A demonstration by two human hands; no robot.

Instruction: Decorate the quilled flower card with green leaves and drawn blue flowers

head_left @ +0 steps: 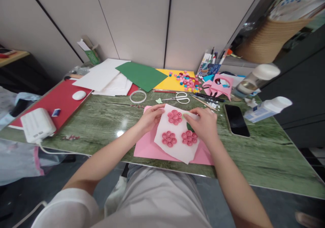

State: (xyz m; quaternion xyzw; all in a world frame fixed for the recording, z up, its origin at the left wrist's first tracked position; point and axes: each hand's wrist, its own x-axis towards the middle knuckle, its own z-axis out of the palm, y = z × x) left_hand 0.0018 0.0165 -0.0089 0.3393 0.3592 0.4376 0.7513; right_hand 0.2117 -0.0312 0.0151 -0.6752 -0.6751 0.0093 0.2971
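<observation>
A white sheet of paper [162, 133] with three pink flowers made of small coiled rounds lies tilted over pink paper [143, 148] at the table's front edge. My left hand [153, 118] is closed on its upper left edge. My right hand [207, 124] is closed at the upper right edge, thumb across the sheet. A dark green leaf shape [189, 127] shows beside the right thumb, partly covered by that hand. The flowers sit at the top [175, 117], lower left [169, 139] and lower right [189, 138].
Behind the sheet lie scissors [179, 98], a tape roll [137, 97], green card [141, 75] and yellow card [162, 83] with pink coils [189, 82]. Right are a phone [237, 120] and bottles [269, 109]. Left are red card [68, 102] and a white power bank [38, 124].
</observation>
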